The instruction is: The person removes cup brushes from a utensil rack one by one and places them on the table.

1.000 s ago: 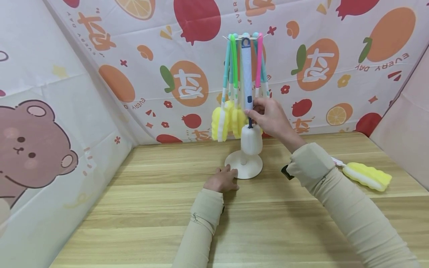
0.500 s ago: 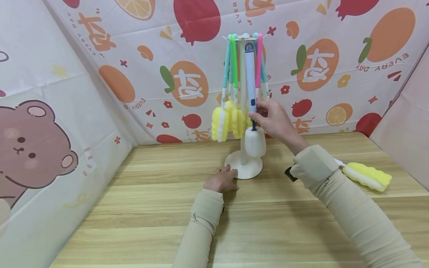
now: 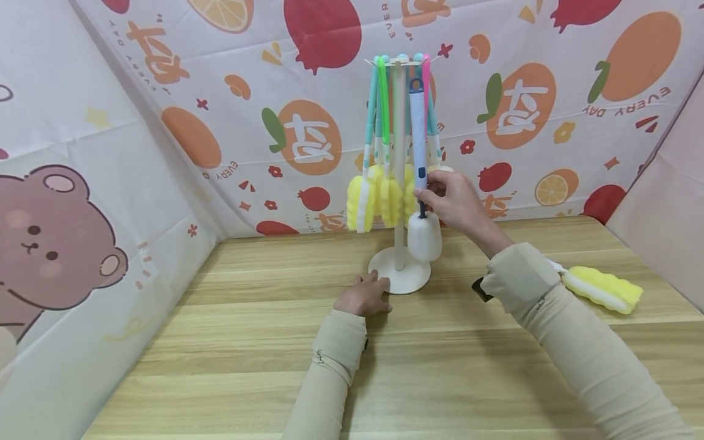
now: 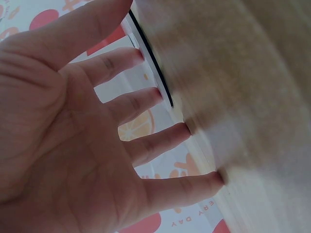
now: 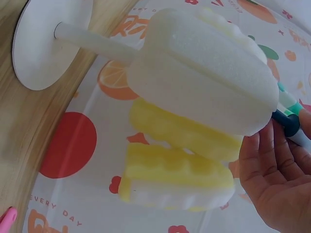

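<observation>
My right hand (image 3: pixel 459 205) pinches a sponge bottle brush (image 3: pixel 425 238) low on its pale blue handle. The brush hangs nearly upright, white sponge head down, in front of a white hanging rack (image 3: pixel 399 146). Its top loop is below the rack's hooks and apart from them. Close up in the right wrist view, the white sponge (image 5: pixel 209 73) partly covers the rack's pole. My left hand (image 3: pixel 363 296) lies low at the rack's round base (image 3: pixel 404 282). In the left wrist view its fingers (image 4: pixel 165 145) are straight and spread, the tips at the base's edge and the tabletop.
Several brushes with yellow-and-white sponge heads (image 3: pixel 360 205) hang from the rack on green, teal and pink handles. Another yellow-and-white sponge brush (image 3: pixel 602 290) lies on the wooden table (image 3: pixel 247 342) at the right. A fruit-printed cloth (image 3: pixel 330 91) stands behind the table.
My right hand has moved to the right and slightly down with the white-headed brush, whose loop has come away from the rack's top. My left hand has stayed at the base.
</observation>
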Action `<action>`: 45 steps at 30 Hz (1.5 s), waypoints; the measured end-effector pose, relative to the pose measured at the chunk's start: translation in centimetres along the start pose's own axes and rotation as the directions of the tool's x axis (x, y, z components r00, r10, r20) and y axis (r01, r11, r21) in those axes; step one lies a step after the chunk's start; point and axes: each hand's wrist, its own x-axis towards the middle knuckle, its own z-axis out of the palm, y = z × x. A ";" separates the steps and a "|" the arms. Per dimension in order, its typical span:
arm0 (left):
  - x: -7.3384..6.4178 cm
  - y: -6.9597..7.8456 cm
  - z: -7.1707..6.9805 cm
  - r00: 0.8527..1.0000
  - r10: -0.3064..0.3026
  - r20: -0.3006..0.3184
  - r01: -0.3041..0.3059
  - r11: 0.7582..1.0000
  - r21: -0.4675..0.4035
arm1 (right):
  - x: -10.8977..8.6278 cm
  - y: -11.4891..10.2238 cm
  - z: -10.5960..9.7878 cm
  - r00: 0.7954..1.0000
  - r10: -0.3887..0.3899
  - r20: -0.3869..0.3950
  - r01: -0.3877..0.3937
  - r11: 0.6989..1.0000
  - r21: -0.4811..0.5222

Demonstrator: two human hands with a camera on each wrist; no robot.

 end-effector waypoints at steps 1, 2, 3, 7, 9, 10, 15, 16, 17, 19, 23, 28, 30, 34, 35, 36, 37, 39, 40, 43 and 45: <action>0.0 0.0 0.0 1.000 0.001 -0.001 -0.001 1.000 0.001 | 0.0 0.1 0.0 1.000 0.002 -0.002 -0.002 1.000 -0.002; 0.0 0.0 0.0 1.000 0.001 -0.001 -0.001 1.000 0.002 | 0.0 0.1 0.0 1.000 0.005 -0.002 -0.005 1.000 -0.003; 0.0 0.0 0.0 1.000 0.000 0.000 0.000 1.000 0.002 | 0.0 0.2 0.0 1.000 0.007 -0.002 -0.007 1.000 -0.005; 0.1 0.0 0.1 1.000 -0.002 0.003 0.002 1.000 0.003 | -0.1 0.4 -0.1 1.000 0.012 0.008 -0.011 1.000 -0.013; 0.1 0.0 0.1 1.000 -0.004 0.005 0.004 1.000 0.001 | -0.1 0.5 -0.1 1.000 0.013 0.012 -0.012 1.000 -0.014; 0.1 0.0 0.1 1.000 -0.006 0.006 0.006 1.000 0.001 | -0.2 0.6 -0.1 1.000 0.014 0.012 -0.014 1.000 -0.013; 0.1 0.1 0.1 1.000 -0.022 0.015 0.022 1.000 -0.001 | -0.3 1.1 -0.3 1.000 0.006 0.000 -0.006 1.000 -0.009; 0.1 0.1 0.1 1.000 -0.024 0.016 0.024 1.000 -0.001 | -0.4 1.2 -0.4 1.000 0.003 -0.002 -0.003 1.000 -0.007; 0.1 0.1 0.1 0.999 -0.026 0.018 0.026 1.000 -0.002 | -0.4 1.3 -0.4 1.000 0.001 -0.005 -0.001 1.000 -0.007; 0.1 0.0 0.1 0.999 -0.027 0.020 0.027 1.000 -0.004 | -0.5 1.5 -0.5 1.000 -0.001 -0.008 0.001 1.000 -0.004; 0.1 0.0 0.1 0.999 -0.032 0.026 0.032 0.999 -0.011 | -0.6 1.7 -0.6 1.000 0.010 -0.008 -0.011 1.000 -0.005; 0.0 0.1 0.0 0.999 -0.034 0.030 0.034 0.999 -0.016 | -0.8 2.1 -1.0 0.999 0.035 -0.015 -0.036 0.999 -0.011; 0.0 0.1 -0.1 0.999 -0.037 0.033 0.038 0.999 -0.014 | -0.9 2.3 -1.1 0.999 0.045 -0.015 -0.045 0.999 -0.006; -0.1 0.2 -0.2 0.998 -0.046 0.041 0.047 0.999 -0.008 | -1.0 2.6 -1.4 0.998 0.067 -0.008 -0.067 0.998 0.009; -0.1 0.2 -0.2 0.998 -0.048 0.041 0.048 0.999 -0.007 | -1.0 2.6 -1.5 0.997 0.072 -0.005 -0.072 0.997 0.010; -0.1 0.2 -0.2 0.998 -0.047 0.041 0.047 0.999 -0.005 | -1.0 2.7 -1.6 0.997 0.077 -0.003 -0.077 0.997 0.009; -0.1 0.2 -0.2 0.998 -0.047 0.042 0.047 0.999 -0.004 | -1.1 2.7 -1.6 0.997 0.081 -0.003 -0.081 0.997 0.008; -0.1 0.2 -0.2 0.998 -0.045 0.040 0.045 0.999 -0.002 | -1.1 2.8 -1.8 0.996 0.093 -0.003 -0.093 0.996 0.000; -0.1 0.2 -0.2 0.998 -0.044 0.039 0.044 0.999 -0.002 | -1.1 2.9 -1.8 0.995 0.099 -0.004 -0.099 0.995 -0.005; -0.1 0.2 -0.1 0.999 -0.040 0.035 0.040 0.999 0.000 | -1.2 3.1 -1.9 0.993 0.116 -0.002 -0.116 0.993 -0.012; -0.1 0.2 -0.1 0.999 -0.039 0.034 0.039 0.999 0.003 | -1.3 3.2 -2.0 0.992 0.128 -0.002 -0.128 0.992 -0.009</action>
